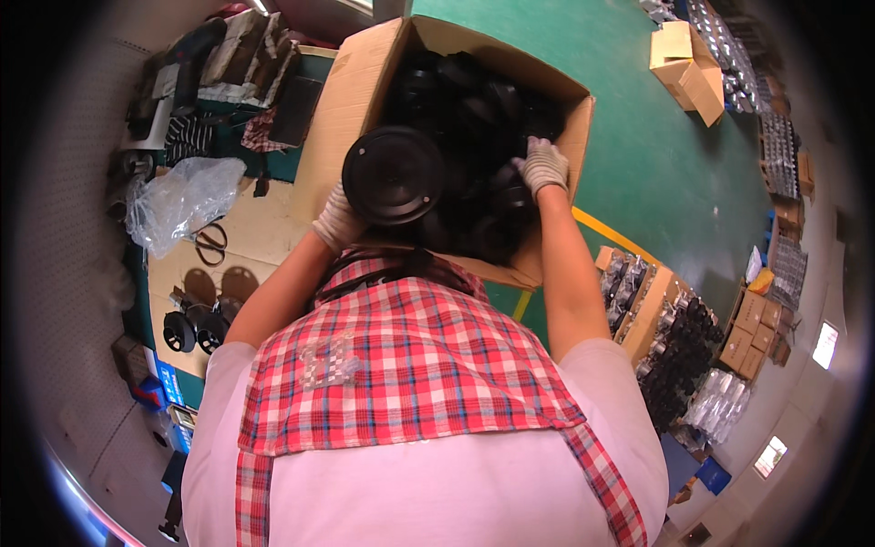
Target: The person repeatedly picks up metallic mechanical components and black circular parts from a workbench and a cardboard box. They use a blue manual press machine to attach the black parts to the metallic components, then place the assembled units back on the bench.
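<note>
My left hand (339, 221), in a pale knitted glove, grips a black round disc-shaped part (393, 175) by its lower left edge. The disc is held up over the near left side of an open cardboard box (355, 87). Inside that box lies a heap of black round parts (465, 109); dark shadow hides their exact shapes. My right hand (544, 167), in a striped light glove, reaches in at the box's right wall among the black parts. Its fingers are bent, and what they close on is hidden in the dark.
To the left, a bench carries scissors (211, 243), a clear plastic bag (187, 202), a cardboard sheet (173, 273) and small black wheel-like parts (193, 328). An opened carton (685, 68) sits on the green floor (629, 137). Packed cartons (752, 328) line the right.
</note>
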A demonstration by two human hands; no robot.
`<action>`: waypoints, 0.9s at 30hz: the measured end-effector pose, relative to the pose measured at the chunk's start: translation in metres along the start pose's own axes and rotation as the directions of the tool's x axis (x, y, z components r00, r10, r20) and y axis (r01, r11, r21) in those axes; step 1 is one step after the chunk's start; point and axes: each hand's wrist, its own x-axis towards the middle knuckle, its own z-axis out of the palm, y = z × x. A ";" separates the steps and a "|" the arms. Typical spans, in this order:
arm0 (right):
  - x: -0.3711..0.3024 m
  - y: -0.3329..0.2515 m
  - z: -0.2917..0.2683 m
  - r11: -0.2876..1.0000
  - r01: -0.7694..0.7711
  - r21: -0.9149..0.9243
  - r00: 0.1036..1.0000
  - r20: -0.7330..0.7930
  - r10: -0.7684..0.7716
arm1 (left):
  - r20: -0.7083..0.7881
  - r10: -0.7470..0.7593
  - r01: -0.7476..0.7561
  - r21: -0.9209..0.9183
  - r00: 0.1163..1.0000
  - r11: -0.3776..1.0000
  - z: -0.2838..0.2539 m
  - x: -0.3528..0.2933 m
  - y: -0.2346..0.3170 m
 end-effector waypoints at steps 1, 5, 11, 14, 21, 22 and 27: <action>0.001 -0.001 -0.005 0.996 -0.038 0.080 0.999 -0.024 0.040 | -0.010 -0.019 0.019 -0.059 1.000 0.998 0.001 -0.001 0.002; -0.060 -0.037 -0.109 0.817 0.155 0.555 0.968 -0.252 -0.013 | -0.048 0.030 -0.036 -0.131 0.998 0.991 -0.002 -0.003 -0.005; -0.148 -0.092 -0.201 0.447 0.882 0.151 0.364 -0.820 -0.441 | -0.156 -0.039 0.007 -0.205 0.987 0.979 0.018 0.003 0.007; -0.159 -0.106 -0.187 0.454 0.891 0.013 0.291 -0.783 -0.549 | 0.001 0.126 -0.125 0.094 0.992 0.988 0.015 0.000 0.006; -0.167 -0.107 -0.181 0.465 0.876 0.132 0.364 -0.813 -0.454 | 0.021 0.109 -0.111 0.282 0.994 0.953 0.028 -0.003 0.023; -0.162 -0.095 -0.179 0.535 0.825 0.181 0.442 -0.797 -0.413 | 0.018 0.118 -0.118 0.310 0.993 0.943 0.022 -0.007 0.018; -0.081 0.002 -0.043 0.940 0.222 0.258 0.971 -0.147 -0.188 | 0.218 0.090 -0.184 0.463 0.972 0.867 -0.022 -0.021 -0.013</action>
